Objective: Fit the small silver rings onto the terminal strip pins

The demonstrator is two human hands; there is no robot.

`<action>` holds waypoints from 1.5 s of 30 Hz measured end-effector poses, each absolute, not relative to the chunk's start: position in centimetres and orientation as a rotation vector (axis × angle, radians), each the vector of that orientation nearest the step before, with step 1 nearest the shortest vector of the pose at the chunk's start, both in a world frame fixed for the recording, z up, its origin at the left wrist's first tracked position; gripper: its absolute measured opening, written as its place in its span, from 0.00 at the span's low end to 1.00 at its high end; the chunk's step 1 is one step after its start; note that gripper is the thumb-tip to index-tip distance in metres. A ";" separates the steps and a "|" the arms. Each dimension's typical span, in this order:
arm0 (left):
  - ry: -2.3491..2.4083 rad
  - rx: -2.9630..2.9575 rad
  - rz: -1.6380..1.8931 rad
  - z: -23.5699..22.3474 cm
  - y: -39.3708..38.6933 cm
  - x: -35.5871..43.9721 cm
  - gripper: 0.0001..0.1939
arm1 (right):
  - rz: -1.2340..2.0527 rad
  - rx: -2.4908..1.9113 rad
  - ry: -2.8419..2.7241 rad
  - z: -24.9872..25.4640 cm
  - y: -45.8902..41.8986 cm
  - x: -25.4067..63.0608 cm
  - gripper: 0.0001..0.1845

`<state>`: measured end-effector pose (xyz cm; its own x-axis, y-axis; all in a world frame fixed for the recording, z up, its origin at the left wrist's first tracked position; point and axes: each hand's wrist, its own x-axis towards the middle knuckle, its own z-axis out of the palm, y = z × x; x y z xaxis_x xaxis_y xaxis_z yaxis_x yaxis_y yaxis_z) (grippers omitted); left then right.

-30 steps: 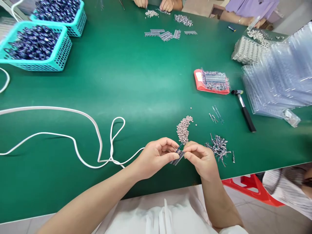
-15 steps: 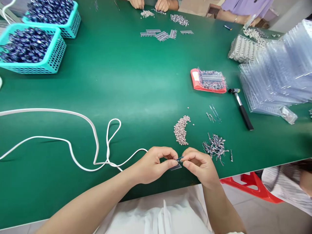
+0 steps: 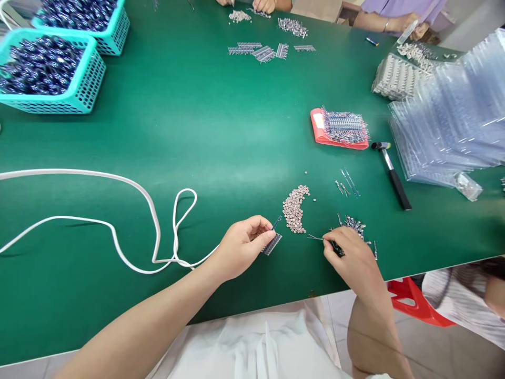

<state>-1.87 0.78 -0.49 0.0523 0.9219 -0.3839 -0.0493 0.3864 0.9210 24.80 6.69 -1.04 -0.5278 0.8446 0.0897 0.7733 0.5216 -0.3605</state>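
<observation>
My left hand (image 3: 240,250) pinches a small dark panel (image 3: 272,245), gridded like a strip of circuit boards, between thumb and fingers. A narrow blue piece (image 3: 278,223) sticks up from the same grip. My right hand (image 3: 353,255) is closed on a small part with thin wire leads (image 3: 314,237), the leads pointing left; its body is hidden by the fingers. Just behind that hand lies a heap of small wire-leaded parts (image 3: 353,224), partly covered. Small round pinkish pieces (image 3: 293,211) are piled between and beyond the hands.
A hammer (image 3: 394,181) lies right, near a red packet (image 3: 321,138) bearing rows of leaded parts. Stacked clear plastic trays (image 3: 445,121) stand behind it. A white cord (image 3: 145,192) loops at left, below turquoise baskets (image 3: 84,87). Other people's hands (image 3: 263,5) work across the table.
My hands were together at the panel; the right has drawn away to the right, with a wire-leaded part in its fingers. My left hand keeps the panel and has risen slightly.
</observation>
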 end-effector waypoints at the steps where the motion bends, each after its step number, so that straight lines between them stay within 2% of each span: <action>1: 1.300 0.867 0.933 -0.5 0.8 -1.9 0.09 | 0.301 -1.396 -2.516 -1.2 6.9 24.9 0.06; 5: 1.318 0.765 1.009 -0.2 1.1 -1.9 0.08 | 0.017 -1.466 -2.446 -1.8 7.0 24.1 0.11; 12: 1.339 0.736 1.077 -0.1 1.3 -2.0 0.07 | 0.244 -1.182 -2.578 -1.8 6.0 19.4 0.16; 16: 1.337 0.734 1.086 0.2 1.3 -2.0 0.07 | 0.220 -1.131 -2.670 -2.2 6.0 18.0 0.18; 19: 1.331 0.737 1.087 0.3 1.3 -2.0 0.07 | 0.237 -1.105 -2.691 -2.3 5.8 18.0 0.17; 26: 1.333 0.741 1.081 0.2 1.3 -2.2 0.07 | 0.508 -1.134 -2.506 -2.2 5.3 18.9 0.14; 45: 1.355 0.746 1.071 -0.1 1.4 -2.2 0.07 | 0.415 -1.128 -2.453 -3.1 5.4 18.9 0.10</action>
<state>-2.22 1.40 -0.09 -0.1000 0.9150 -0.3910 -0.1691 0.3716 0.9129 18.85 5.37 -3.12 -0.5904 0.7714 0.2374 0.6505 0.6289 -0.4258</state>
